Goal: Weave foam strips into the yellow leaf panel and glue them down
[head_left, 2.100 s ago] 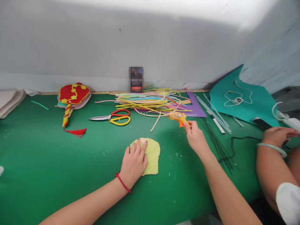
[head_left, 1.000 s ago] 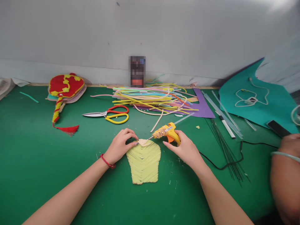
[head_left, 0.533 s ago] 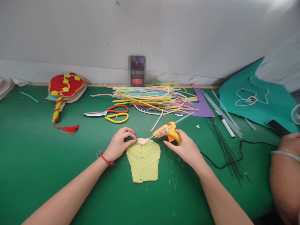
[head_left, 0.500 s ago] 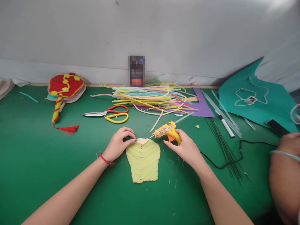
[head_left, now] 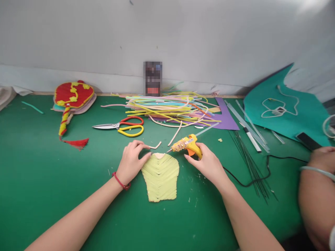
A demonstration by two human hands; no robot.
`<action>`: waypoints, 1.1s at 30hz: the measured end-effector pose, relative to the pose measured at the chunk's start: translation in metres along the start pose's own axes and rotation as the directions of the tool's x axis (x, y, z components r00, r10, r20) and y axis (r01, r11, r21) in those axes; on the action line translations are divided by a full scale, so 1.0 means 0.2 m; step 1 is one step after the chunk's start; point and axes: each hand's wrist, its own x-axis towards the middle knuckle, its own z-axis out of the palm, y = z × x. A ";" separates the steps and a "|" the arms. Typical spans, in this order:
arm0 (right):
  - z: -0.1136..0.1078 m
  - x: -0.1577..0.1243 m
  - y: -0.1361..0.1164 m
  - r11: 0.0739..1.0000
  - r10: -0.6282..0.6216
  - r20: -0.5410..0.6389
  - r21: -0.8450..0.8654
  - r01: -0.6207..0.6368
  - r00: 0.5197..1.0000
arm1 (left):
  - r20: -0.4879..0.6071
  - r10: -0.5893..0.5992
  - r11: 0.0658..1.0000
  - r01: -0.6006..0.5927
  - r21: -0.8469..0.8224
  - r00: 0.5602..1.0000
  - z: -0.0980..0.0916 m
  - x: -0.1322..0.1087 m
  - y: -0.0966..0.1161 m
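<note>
Below my hands on the green table lies a flat, yellow-green piece covered in slanting strips that meet in a V pattern, with a small pale pink patch at its top edge. My left hand is at its upper left corner, thumb by the edge, fingers pinching a short bent pale pink strip. My right hand grips a yellow glue gun with an orange trigger. Its nozzle points left, just above the piece's top right edge, and a clear glue stick juts out of its back.
Red-and-yellow scissors lie beyond my left hand. Behind is a heap of coloured fuzzy strips with a phone upright. A tasselled red fan lies left; dark wires, a black cord and another person's arm are right.
The bent pale pink strip now shows above the piece's top edge, in my left fingers. The glue gun's nozzle has shifted very slightly; the piece stays almost in place.
</note>
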 end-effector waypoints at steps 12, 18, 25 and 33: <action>0.06 -0.06 -0.06 0.973 -0.135 0.009 -0.190 0.134 0.991 | 0.144 -0.034 0.998 0.041 -0.046 0.989 0.00 0.02 0.00; 0.05 -0.05 -0.06 0.975 -0.158 -0.002 -0.162 0.155 0.987 | 0.144 -0.041 0.998 0.047 -0.040 0.989 0.00 0.02 0.00; 0.06 -0.05 -0.05 0.974 -0.181 0.015 -0.134 0.181 0.983 | 0.141 -0.025 0.999 0.031 -0.044 0.990 0.00 0.02 -0.01; 0.06 -0.05 -0.05 0.974 -0.190 0.028 -0.119 0.192 0.981 | 0.144 -0.016 0.999 0.023 -0.044 0.989 0.00 0.02 -0.01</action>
